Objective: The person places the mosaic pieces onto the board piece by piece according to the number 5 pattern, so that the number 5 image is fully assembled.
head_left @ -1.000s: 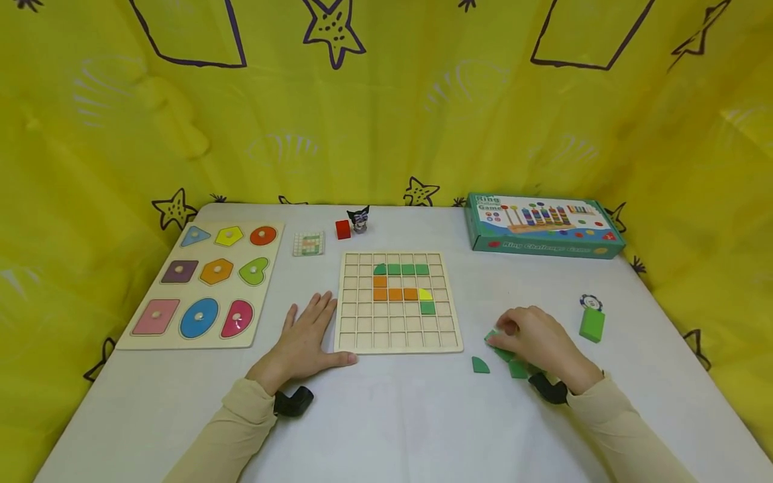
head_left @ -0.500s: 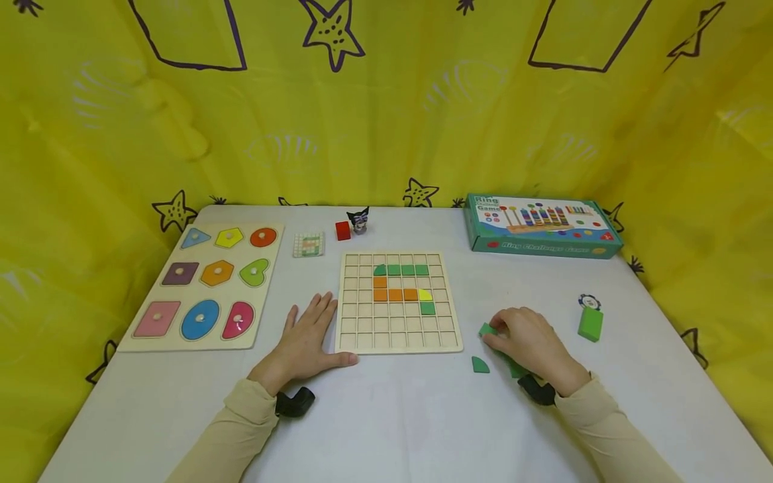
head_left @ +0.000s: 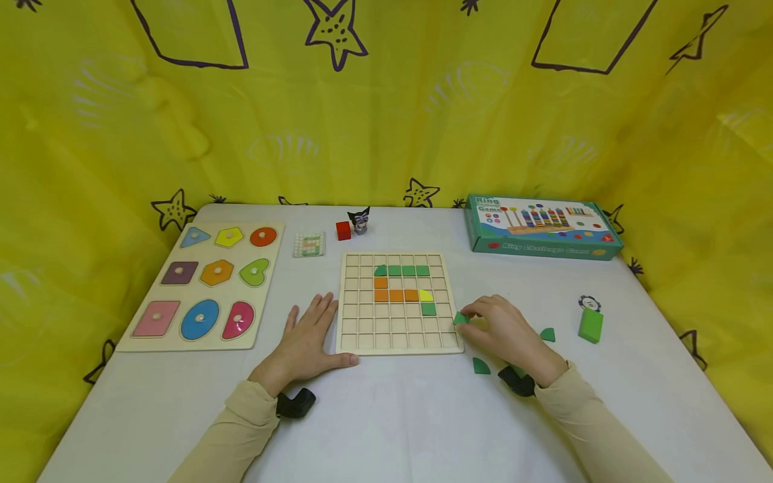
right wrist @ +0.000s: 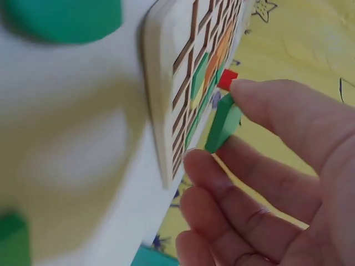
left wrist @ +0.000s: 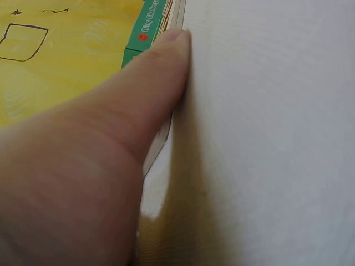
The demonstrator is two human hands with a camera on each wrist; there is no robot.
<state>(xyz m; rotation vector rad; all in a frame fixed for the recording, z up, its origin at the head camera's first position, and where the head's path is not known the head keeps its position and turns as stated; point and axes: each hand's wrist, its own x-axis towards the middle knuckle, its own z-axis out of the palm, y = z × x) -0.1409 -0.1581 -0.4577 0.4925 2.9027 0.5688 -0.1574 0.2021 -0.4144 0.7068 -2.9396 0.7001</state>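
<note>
Having moved from the loose pieces to the grid board, the right hand pinches a green tile; left hand, flat, steadies the board; lower the tile level into its cell.

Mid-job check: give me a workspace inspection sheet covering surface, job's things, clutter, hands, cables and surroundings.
Surface: white table.
Job's things: wooden grid board partly filled with green, orange and yellow tiles; small green tile at the board's right edge; loose green pieces.
Clutter: wooden shape puzzle board, small pattern card, red cube, dark cat figurine, teal ring game box, green block, poker chip.
Hands: left hand flat beside the board; right hand pinches the small green tile.
Cables: nothing seen.
Surroundings: yellow curtain with stars.
</note>
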